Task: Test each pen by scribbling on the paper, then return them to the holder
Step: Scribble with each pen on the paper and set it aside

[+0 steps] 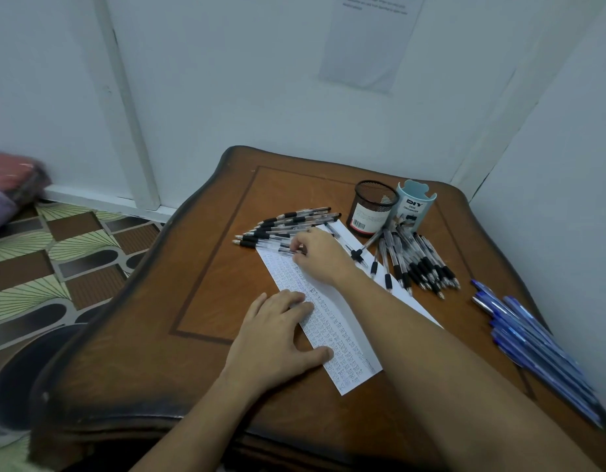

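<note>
Flat left hand (pixel 277 338) pinning paper (pixel 349 366); right hand (pixel 317 255) pinching pen (pixel 283 248). Mostly scribbled over; apparently nothing back in holder (pixel 374 207) beyond right hand yet.

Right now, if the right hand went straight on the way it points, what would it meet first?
Likely the row of black-grip pens lying just beyond the right hand, which pinches the nearest pen; height above them is hard to judge.
</note>
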